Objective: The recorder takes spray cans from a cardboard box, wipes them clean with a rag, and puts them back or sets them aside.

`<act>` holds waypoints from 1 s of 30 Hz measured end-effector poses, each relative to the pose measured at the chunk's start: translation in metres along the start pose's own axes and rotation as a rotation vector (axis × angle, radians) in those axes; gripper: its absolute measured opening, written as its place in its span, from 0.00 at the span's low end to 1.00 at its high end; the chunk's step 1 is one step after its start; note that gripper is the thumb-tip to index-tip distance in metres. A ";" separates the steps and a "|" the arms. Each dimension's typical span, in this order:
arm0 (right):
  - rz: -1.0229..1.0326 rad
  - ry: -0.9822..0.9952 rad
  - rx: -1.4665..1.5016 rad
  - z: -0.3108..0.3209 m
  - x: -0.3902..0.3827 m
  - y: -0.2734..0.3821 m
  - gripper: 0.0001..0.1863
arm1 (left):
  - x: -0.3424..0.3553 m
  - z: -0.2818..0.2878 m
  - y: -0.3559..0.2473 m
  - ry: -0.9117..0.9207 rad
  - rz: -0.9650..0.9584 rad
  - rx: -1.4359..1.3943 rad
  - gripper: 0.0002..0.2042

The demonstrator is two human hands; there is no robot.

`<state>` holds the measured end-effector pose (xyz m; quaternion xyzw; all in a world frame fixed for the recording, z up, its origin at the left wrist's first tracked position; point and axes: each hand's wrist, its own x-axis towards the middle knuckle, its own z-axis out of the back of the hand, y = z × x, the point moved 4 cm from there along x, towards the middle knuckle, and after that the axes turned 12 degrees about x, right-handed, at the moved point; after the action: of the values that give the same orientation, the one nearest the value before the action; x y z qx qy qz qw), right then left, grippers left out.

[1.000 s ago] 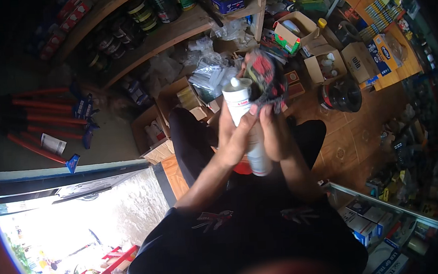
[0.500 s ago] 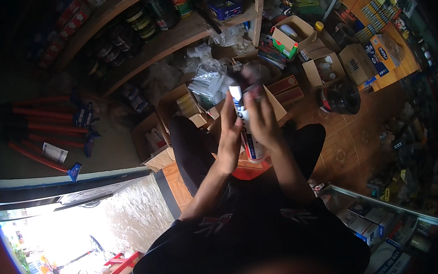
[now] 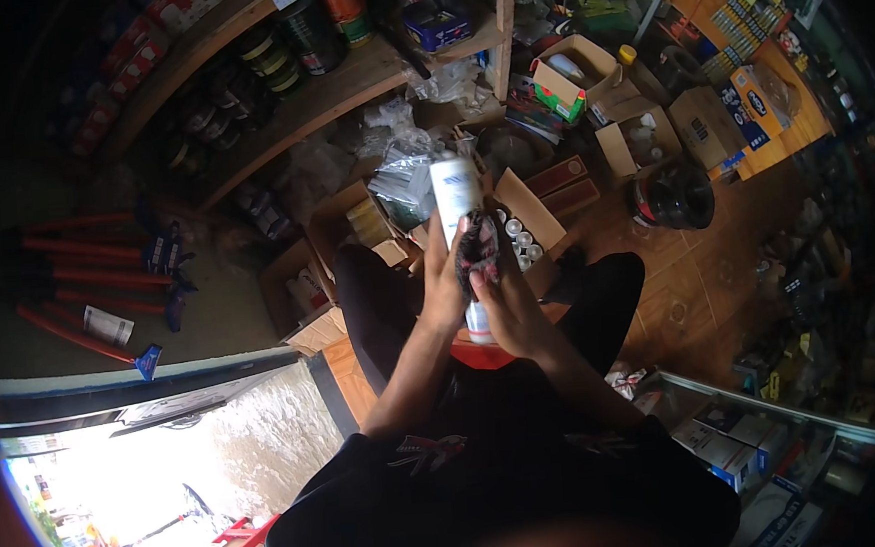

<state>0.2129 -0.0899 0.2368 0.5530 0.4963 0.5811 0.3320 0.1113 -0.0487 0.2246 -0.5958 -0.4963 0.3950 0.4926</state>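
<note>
My left hand point(image 3: 441, 291) is closed around a long white cartridge point(image 3: 455, 192), held nearly upright above my lap. My right hand point(image 3: 508, 314) grips a dark, red-patterned cloth point(image 3: 478, 241) against the cartridge's middle, hiding part of it. Just beyond my hands, to the right, an open cardboard box point(image 3: 534, 207) holds several upright cartridges point(image 3: 521, 240). A red surface point(image 3: 480, 354) shows between my legs, below the hands.
Wooden shelves point(image 3: 365, 72) with cans and bagged goods are at upper left. Orange-handled tools point(image 3: 97, 274) lie at left. Cardboard boxes point(image 3: 699, 127) and a black coiled item point(image 3: 683, 198) stand at right. A glass counter point(image 3: 767, 414) is at lower right, a bright doorway point(image 3: 149, 472) at lower left.
The cloth has moved down from around the cartridge's top to its middle, and my right hand has lowered with it. The cartridge now stands higher above the cloth, showing its upper body.
</note>
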 end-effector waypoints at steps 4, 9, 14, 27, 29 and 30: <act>-0.074 -0.171 0.044 0.025 0.027 0.011 0.31 | -0.032 -0.029 0.001 0.064 0.127 -0.221 0.32; -0.188 -0.047 0.167 -0.001 0.006 0.007 0.31 | -0.007 0.008 0.019 -0.220 0.024 -0.160 0.37; -0.324 0.104 0.245 -0.019 -0.030 -0.010 0.37 | 0.015 0.046 -0.003 -0.434 -0.221 -0.240 0.32; -0.112 -0.241 0.350 0.007 0.020 -0.078 0.25 | -0.016 0.022 0.056 -0.085 0.019 -0.113 0.39; -0.295 -0.129 0.204 -0.008 0.008 -0.062 0.24 | -0.002 0.044 0.067 -0.298 0.032 -0.053 0.31; -0.327 -0.089 0.315 -0.013 -0.002 -0.071 0.25 | 0.005 0.061 0.077 -0.185 0.060 -0.246 0.33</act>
<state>0.1892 -0.0739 0.1706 0.5351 0.6488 0.4100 0.3530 0.0691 -0.0333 0.1367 -0.6272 -0.5660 0.3991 0.3563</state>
